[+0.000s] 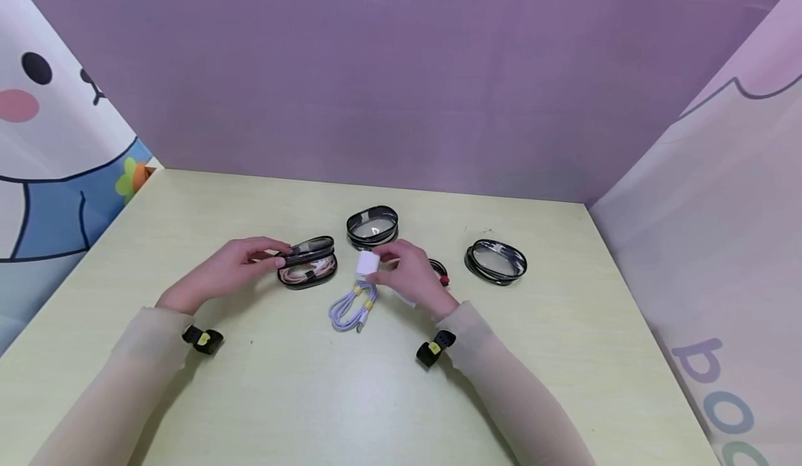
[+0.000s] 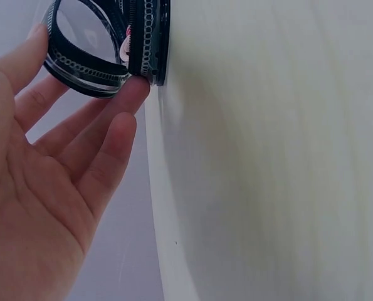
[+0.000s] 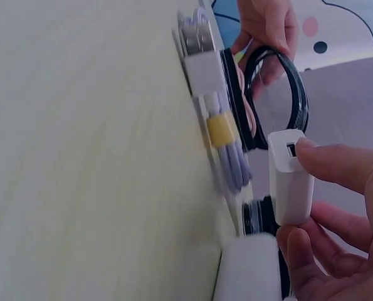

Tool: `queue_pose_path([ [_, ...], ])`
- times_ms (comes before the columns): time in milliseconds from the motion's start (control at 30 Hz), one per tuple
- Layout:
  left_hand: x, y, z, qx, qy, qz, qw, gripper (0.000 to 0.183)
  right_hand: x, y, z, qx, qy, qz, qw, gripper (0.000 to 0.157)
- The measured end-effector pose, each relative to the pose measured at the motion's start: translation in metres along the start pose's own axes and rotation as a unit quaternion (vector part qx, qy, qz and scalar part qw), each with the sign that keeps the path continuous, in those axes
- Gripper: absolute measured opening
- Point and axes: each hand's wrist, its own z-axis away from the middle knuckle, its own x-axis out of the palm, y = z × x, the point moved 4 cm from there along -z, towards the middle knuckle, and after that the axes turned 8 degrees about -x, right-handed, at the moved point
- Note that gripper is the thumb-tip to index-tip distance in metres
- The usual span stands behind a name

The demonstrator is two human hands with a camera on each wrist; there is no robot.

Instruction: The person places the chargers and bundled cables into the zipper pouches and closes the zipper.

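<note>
A white, boxy plastic charger [image 1: 367,265] hangs pinched in our right fingers [image 3: 336,164] above the pale desk [image 1: 301,396], while our left fingers [image 2: 114,147] pinch the clear, black-rimmed lid [image 1: 313,246] of a rounded black-zipped case [image 1: 305,286], which may flop shut if we slip.

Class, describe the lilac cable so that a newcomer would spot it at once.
On the pale table, find the right hand pinching a white charger. Just on the person's side of that charger lies a coiled cable. Its lilac colour and yellow ties distinguish it from the black-rimmed cases.
</note>
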Motion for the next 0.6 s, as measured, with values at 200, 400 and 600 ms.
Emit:
queue_pose_path([
  [200,-0.001,-0.002,-0.002,-0.006,0.016,-0.029,0.9994,0.033,0.016,-0.014,-0.004,-0.004,-0.010,-0.014,1.000,0.050],
  [400,-0.001,-0.003,-0.003,-0.012,0.016,-0.036,0.9991,0.033,0.032,-0.026,-0.011,0.011,-0.001,-0.019,1.000,0.051],
  [600,0.000,-0.004,-0.004,-0.018,0.009,-0.023,0.9995,0.034,0.047,-0.031,-0.017,0.039,0.028,-0.008,0.999,0.051],
])
